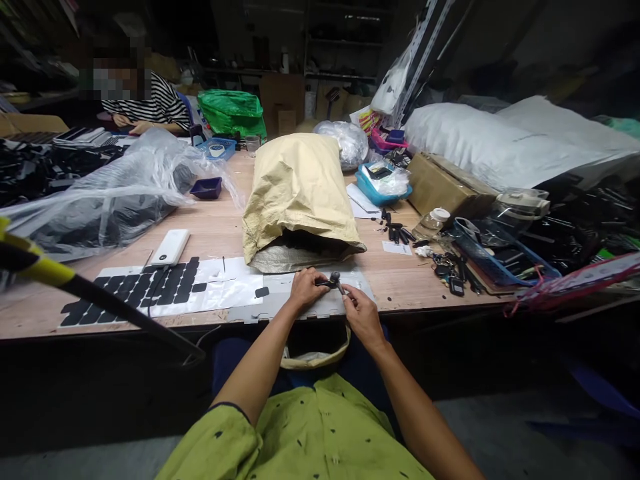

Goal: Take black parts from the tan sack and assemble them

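Close to the table's front edge, my left hand [306, 288] is closed on a small black piece [325, 283]. Opposite it, my right hand [361, 312] pinches a thin tool with a dark rounded head [335, 276]; its exact kind is too small to tell. The head is right by the black piece, and I cannot tell if they touch. Beneath both hands lies a grey board [280, 293]. Just beyond them a large yellow sack [305, 180] lies with its dark mouth facing me. Below the table edge, between my legs, another yellow sack [320, 361] hangs open.
Left are a white power bank [171, 247], a sheet of black stickers [175, 287] and a yellow-black arm [100, 297]. Black parts [397, 233], a blue basket [480, 250] and a cardboard box [450, 183] lie right. A person in stripes [167, 100] sits at the far left.
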Demonstrator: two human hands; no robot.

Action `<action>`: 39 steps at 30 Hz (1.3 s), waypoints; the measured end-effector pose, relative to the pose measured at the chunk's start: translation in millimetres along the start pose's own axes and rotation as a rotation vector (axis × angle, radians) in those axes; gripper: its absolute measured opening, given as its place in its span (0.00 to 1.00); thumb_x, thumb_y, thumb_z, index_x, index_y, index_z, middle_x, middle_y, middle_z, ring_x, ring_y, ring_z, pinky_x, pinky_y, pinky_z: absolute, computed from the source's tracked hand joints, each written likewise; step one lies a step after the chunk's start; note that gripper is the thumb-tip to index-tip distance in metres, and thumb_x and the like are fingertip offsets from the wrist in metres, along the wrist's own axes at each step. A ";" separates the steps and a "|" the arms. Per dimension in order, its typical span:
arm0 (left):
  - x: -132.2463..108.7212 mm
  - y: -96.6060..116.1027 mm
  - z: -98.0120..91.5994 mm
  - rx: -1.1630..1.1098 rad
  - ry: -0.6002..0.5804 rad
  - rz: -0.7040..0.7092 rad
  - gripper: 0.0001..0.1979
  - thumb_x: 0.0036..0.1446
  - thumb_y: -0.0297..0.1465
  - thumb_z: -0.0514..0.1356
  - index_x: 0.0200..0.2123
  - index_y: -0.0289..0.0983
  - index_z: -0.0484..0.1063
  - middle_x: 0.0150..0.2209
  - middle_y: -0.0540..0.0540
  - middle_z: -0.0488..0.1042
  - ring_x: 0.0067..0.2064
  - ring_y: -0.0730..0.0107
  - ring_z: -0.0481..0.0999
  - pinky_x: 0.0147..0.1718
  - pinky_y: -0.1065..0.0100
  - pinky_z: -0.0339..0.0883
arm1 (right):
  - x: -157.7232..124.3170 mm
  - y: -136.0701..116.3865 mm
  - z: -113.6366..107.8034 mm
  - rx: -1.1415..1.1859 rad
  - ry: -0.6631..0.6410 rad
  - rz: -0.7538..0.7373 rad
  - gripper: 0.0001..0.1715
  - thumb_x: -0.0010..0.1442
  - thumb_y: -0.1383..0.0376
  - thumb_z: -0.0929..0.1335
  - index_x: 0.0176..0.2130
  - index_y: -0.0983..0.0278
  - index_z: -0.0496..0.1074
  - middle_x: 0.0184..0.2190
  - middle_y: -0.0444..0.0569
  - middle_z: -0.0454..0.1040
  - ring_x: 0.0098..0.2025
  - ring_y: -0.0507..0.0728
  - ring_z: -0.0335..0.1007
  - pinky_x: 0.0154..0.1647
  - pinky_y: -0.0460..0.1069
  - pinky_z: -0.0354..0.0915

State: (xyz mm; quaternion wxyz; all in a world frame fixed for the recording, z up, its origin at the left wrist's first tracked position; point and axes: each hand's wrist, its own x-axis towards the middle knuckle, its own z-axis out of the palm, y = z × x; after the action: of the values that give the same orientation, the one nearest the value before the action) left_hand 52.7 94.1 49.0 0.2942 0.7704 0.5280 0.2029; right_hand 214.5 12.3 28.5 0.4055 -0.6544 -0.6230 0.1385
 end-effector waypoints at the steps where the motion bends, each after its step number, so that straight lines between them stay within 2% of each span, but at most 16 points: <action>1: 0.0 0.0 0.0 -0.001 -0.003 -0.001 0.10 0.54 0.34 0.67 0.41 0.44 0.82 0.40 0.47 0.78 0.48 0.59 0.72 0.51 0.60 0.63 | 3.2 6.2 -4.7 -0.039 0.017 0.011 0.21 0.62 0.63 0.61 0.48 0.62 0.78 0.40 0.52 0.79 0.36 0.57 0.72 0.39 0.51 0.69; 5: 0.3 -0.7 1.2 -0.004 0.002 -0.001 0.10 0.54 0.34 0.67 0.40 0.44 0.82 0.40 0.47 0.77 0.47 0.59 0.72 0.51 0.60 0.63 | 24.6 33.5 -32.0 -0.303 0.119 0.115 0.22 0.61 0.68 0.61 0.49 0.62 0.78 0.40 0.53 0.77 0.38 0.58 0.70 0.40 0.50 0.65; 9: 0.3 -2.5 3.3 -0.003 0.009 -0.002 0.10 0.52 0.33 0.68 0.39 0.43 0.82 0.39 0.47 0.77 0.47 0.58 0.72 0.51 0.59 0.63 | 46.1 52.8 -48.5 -0.574 0.120 0.263 0.22 0.61 0.72 0.63 0.51 0.63 0.78 0.38 0.54 0.74 0.38 0.58 0.67 0.35 0.49 0.59; 14: -0.2 -3.4 0.7 0.005 -0.032 0.025 0.09 0.50 0.36 0.69 0.36 0.43 0.83 0.37 0.48 0.76 0.46 0.58 0.71 0.51 0.59 0.62 | 52.6 59.1 -39.3 -0.758 0.188 0.211 0.21 0.62 0.71 0.63 0.52 0.65 0.76 0.38 0.55 0.71 0.38 0.58 0.64 0.33 0.49 0.54; 18: -4.3 -5.1 -7.2 0.014 -0.121 0.090 0.10 0.48 0.38 0.71 0.35 0.44 0.83 0.41 0.48 0.75 0.48 0.57 0.70 0.53 0.57 0.61 | 51.0 58.7 -32.3 -0.833 0.212 0.180 0.20 0.62 0.70 0.63 0.52 0.66 0.74 0.38 0.56 0.70 0.39 0.59 0.64 0.33 0.50 0.53; 21: -20.3 -11.5 -12.0 -0.005 -0.183 0.169 0.09 0.46 0.36 0.73 0.34 0.44 0.83 0.47 0.47 0.74 0.52 0.55 0.69 0.56 0.55 0.60 | 51.0 59.4 -32.2 -0.852 0.206 0.180 0.20 0.62 0.69 0.63 0.52 0.67 0.74 0.38 0.56 0.70 0.39 0.60 0.65 0.33 0.50 0.53; 24: -50.8 -22.2 -12.3 -0.029 -0.223 0.265 0.10 0.44 0.34 0.74 0.33 0.44 0.83 0.56 0.46 0.70 0.59 0.51 0.65 0.60 0.52 0.58 | 51.3 60.4 -32.5 -0.862 0.222 0.172 0.20 0.62 0.69 0.63 0.52 0.66 0.74 0.38 0.56 0.70 0.39 0.60 0.65 0.33 0.50 0.53; 27: -83.5 -31.5 -9.0 0.021 -0.195 0.316 0.10 0.43 0.31 0.75 0.32 0.42 0.82 0.63 0.45 0.65 0.63 0.46 0.60 0.62 0.48 0.55 | 51.2 60.7 -32.1 -0.870 0.231 0.162 0.20 0.62 0.69 0.62 0.51 0.66 0.74 0.37 0.56 0.70 0.39 0.60 0.65 0.33 0.50 0.54; 30: -98.4 -35.3 -6.4 0.071 -0.132 0.315 0.13 0.43 0.32 0.75 0.35 0.42 0.81 0.64 0.42 0.64 0.63 0.43 0.60 0.62 0.46 0.56 | 50.7 60.5 -31.5 -0.873 0.234 0.161 0.20 0.62 0.69 0.62 0.51 0.66 0.74 0.37 0.56 0.70 0.39 0.60 0.65 0.32 0.50 0.53; 32: -91.3 -35.0 -7.8 0.060 -0.066 0.301 0.14 0.45 0.35 0.74 0.37 0.42 0.81 0.60 0.41 0.69 0.60 0.46 0.64 0.59 0.48 0.61 | 50.4 60.7 -31.2 -0.870 0.235 0.163 0.20 0.62 0.69 0.62 0.51 0.67 0.74 0.37 0.56 0.70 0.38 0.60 0.65 0.32 0.50 0.53; 34: -70.0 -33.1 -13.1 0.037 0.041 0.250 0.11 0.51 0.35 0.70 0.39 0.42 0.80 0.52 0.42 0.75 0.54 0.52 0.70 0.55 0.52 0.65 | 50.2 61.3 -31.1 -0.862 0.236 0.162 0.20 0.62 0.69 0.62 0.51 0.67 0.74 0.37 0.56 0.70 0.38 0.60 0.65 0.32 0.50 0.53; 36: -38.6 -30.3 -21.9 0.023 0.166 0.141 0.09 0.57 0.34 0.65 0.42 0.41 0.79 0.44 0.43 0.77 0.48 0.56 0.73 0.51 0.55 0.69 | 50.1 62.2 -31.1 -0.852 0.237 0.160 0.19 0.61 0.69 0.63 0.51 0.67 0.74 0.37 0.56 0.69 0.38 0.60 0.64 0.32 0.50 0.54; 39: 13.5 -25.0 -37.4 0.062 0.293 -0.099 0.11 0.60 0.32 0.60 0.45 0.38 0.79 0.43 0.41 0.77 0.48 0.55 0.74 0.47 0.57 0.71 | 50.2 63.3 -31.1 -0.846 0.239 0.149 0.19 0.61 0.70 0.63 0.50 0.67 0.74 0.37 0.56 0.69 0.38 0.60 0.64 0.33 0.50 0.54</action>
State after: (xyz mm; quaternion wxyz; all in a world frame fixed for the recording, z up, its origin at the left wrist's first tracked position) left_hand 16.8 122.3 60.1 0.1996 0.7142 0.6088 0.2818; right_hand 289.7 54.4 20.0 0.1601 -0.8173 -0.5247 -0.1761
